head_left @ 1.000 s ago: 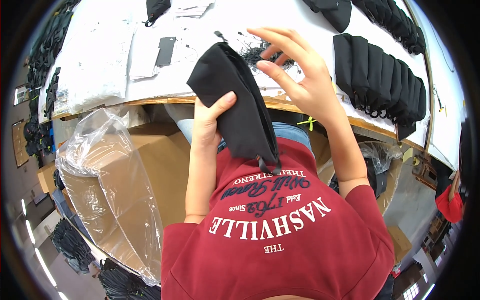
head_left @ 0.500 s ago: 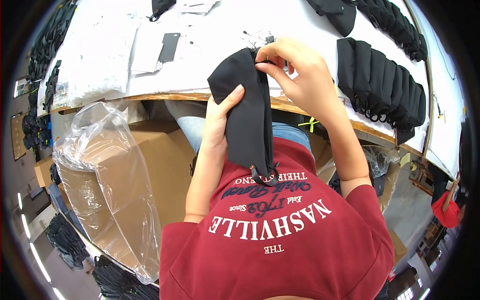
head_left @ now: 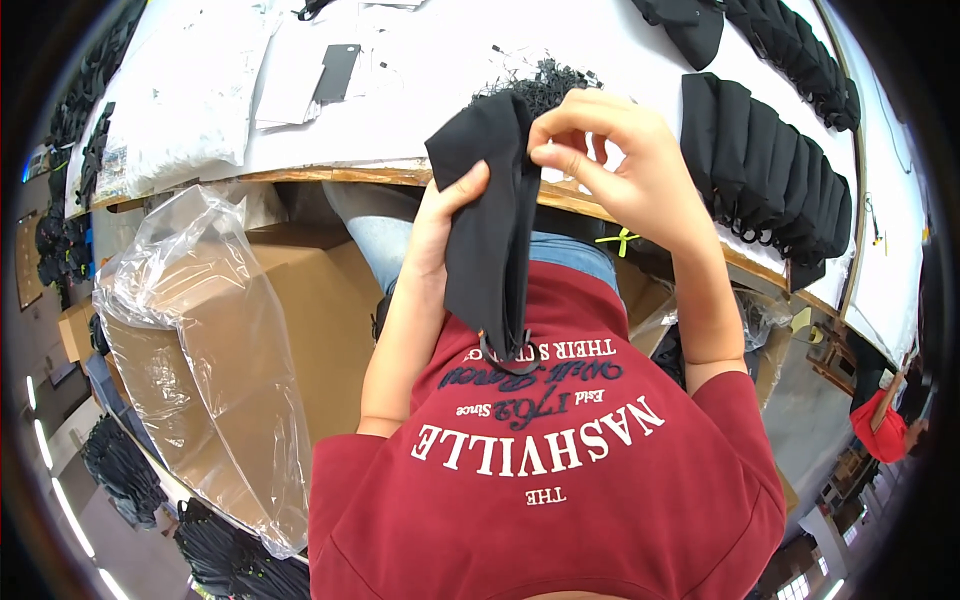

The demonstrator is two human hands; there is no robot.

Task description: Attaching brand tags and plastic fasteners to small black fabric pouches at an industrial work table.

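Observation:
A long black fabric pouch hangs at the table's near edge, above my lap. My left hand grips it from the left, thumb lying across its front and the other fingers hidden behind. At its lower end is a dark loop strap with a small orange tab beside it. My right hand is at the pouch's upper right edge, thumb and forefinger pinched together; whatever is between them is too small to make out. Just beyond lies a heap of small black tags with thin cords.
A row of black pouches lies at the right of the white table, with more behind. Clear plastic bags and cards lie to the left. Below the left edge stands a cardboard box under clear plastic film.
My right hand has shifted slightly right and down along the pouch edge. The pouch has turned a little more edge-on, and more of the black tag heap shows behind it.

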